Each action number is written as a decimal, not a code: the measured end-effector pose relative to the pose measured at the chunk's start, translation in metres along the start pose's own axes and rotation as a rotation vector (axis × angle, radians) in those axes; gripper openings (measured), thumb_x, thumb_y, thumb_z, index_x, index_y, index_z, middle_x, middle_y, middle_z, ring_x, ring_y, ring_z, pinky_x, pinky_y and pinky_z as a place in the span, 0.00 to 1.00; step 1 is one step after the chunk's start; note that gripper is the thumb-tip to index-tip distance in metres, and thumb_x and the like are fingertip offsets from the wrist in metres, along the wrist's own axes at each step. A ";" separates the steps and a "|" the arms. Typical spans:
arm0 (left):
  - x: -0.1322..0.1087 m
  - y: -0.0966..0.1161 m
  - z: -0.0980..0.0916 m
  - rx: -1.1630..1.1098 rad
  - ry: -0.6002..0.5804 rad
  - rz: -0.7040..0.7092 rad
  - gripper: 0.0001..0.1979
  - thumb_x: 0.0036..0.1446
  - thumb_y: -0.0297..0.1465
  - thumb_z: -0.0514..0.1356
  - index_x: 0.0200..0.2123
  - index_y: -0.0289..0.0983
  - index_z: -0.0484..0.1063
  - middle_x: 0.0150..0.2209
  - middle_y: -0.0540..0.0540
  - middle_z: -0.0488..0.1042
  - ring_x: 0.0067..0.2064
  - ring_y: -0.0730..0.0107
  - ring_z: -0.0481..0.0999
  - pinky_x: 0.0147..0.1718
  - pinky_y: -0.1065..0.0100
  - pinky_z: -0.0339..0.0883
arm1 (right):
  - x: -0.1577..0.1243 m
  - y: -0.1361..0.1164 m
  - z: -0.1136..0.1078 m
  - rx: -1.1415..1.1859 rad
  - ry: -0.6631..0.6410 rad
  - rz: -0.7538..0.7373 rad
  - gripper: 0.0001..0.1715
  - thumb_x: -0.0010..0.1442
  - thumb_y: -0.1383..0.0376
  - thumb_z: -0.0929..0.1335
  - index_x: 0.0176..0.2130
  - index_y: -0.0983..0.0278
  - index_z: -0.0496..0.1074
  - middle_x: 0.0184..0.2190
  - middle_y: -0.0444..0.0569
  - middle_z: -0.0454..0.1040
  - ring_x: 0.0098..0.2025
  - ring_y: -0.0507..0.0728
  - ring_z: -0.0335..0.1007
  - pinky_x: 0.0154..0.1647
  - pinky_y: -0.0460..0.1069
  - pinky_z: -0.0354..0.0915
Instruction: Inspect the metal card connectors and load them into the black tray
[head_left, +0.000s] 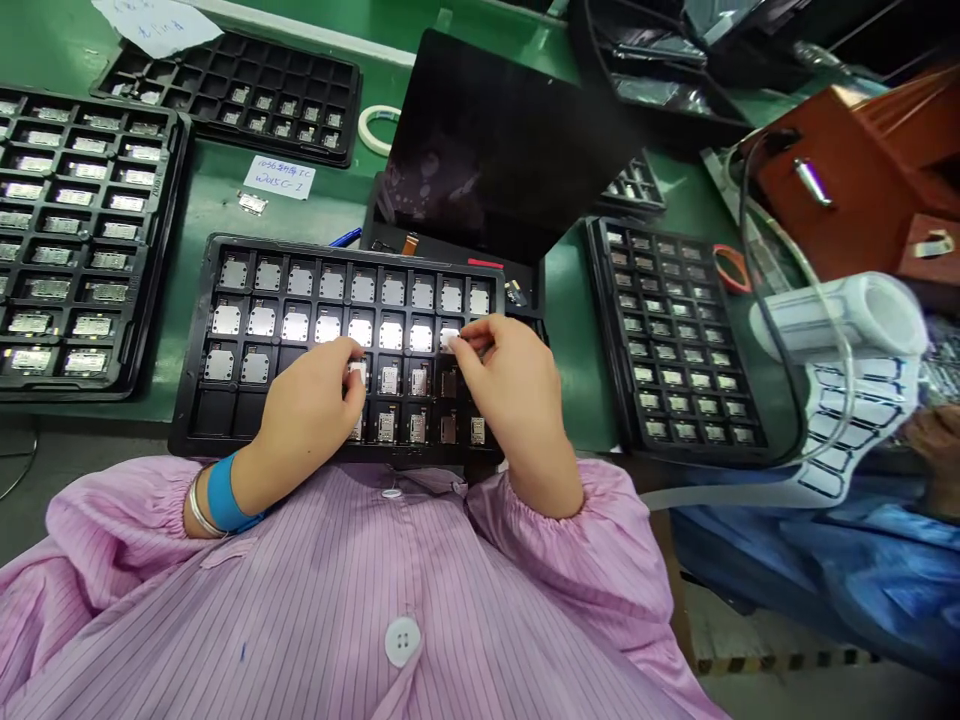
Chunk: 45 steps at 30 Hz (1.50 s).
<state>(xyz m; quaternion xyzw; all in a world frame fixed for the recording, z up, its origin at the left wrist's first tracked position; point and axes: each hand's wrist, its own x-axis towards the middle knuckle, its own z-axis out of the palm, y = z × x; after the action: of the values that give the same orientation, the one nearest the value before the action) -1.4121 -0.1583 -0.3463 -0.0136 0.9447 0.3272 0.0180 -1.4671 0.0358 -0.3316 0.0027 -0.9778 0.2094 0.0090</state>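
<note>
In front of me lies a black compartment tray (196,400). Plain silver metal plates (295,322) fill its upper rows, and small metal-and-circuit parts (388,378) sit in slots lower right. My left hand (311,400) hovers over the tray's middle, thumb and fingers curled together beside a silver piece; whether they grip it is hidden. A blue band (226,495) circles that wrist. At the right side of the tray, my right hand (521,385) pinches a small silver plate (449,339) at the second row, which its fingertips partly cover.
More filled trays stand left (112,385) and right (622,400). Behind are a dark panel (487,140), a tape roll (379,130), a handwritten label (280,177) and one loose part (253,203). A white label roll (840,318) and brown box (832,185) lie right, near another person's hand (937,445).
</note>
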 end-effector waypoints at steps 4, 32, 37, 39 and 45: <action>0.000 0.002 -0.008 0.077 -0.038 -0.021 0.11 0.61 0.28 0.57 0.46 0.37 0.71 0.35 0.47 0.74 0.35 0.63 0.73 0.31 0.64 0.58 | 0.014 0.013 0.004 -0.011 -0.058 -0.116 0.09 0.59 0.68 0.69 0.42 0.64 0.73 0.41 0.55 0.73 0.44 0.63 0.71 0.43 0.55 0.64; -0.005 -0.065 -0.074 0.109 -0.134 -0.160 0.15 0.57 0.43 0.62 0.37 0.41 0.63 0.23 0.55 0.66 0.26 0.66 0.69 0.27 0.67 0.55 | -0.031 -0.003 -0.009 1.210 -0.448 0.107 0.21 0.51 0.63 0.74 0.27 0.61 0.56 0.25 0.41 0.72 0.16 0.44 0.55 0.13 0.41 0.47; -0.013 -0.061 -0.067 0.091 -0.046 -0.218 0.10 0.59 0.38 0.60 0.37 0.41 0.61 0.25 0.55 0.69 0.25 0.68 0.69 0.28 0.67 0.57 | -0.034 -0.007 -0.004 1.289 -0.572 0.160 0.20 0.53 0.55 0.76 0.30 0.63 0.65 0.34 0.48 0.76 0.23 0.47 0.66 0.14 0.41 0.60; -0.018 -0.057 -0.066 0.098 0.017 -0.241 0.07 0.59 0.34 0.58 0.37 0.41 0.62 0.25 0.54 0.70 0.26 0.69 0.70 0.28 0.67 0.58 | -0.036 -0.008 -0.002 1.308 -0.577 0.161 0.17 0.56 0.56 0.74 0.31 0.63 0.68 0.37 0.49 0.76 0.27 0.48 0.69 0.17 0.41 0.65; -0.031 -0.034 -0.057 -0.245 0.138 -0.157 0.21 0.61 0.34 0.58 0.57 0.40 0.63 0.29 0.51 0.76 0.29 0.69 0.76 0.31 0.69 0.67 | -0.040 -0.014 0.008 1.338 -0.579 0.148 0.15 0.55 0.59 0.75 0.32 0.64 0.68 0.39 0.49 0.75 0.27 0.47 0.69 0.17 0.39 0.64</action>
<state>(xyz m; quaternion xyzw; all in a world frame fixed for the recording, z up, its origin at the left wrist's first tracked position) -1.3815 -0.2192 -0.3211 -0.1121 0.8926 0.4360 -0.0233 -1.4273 0.0204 -0.3337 -0.0030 -0.6015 0.7527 -0.2676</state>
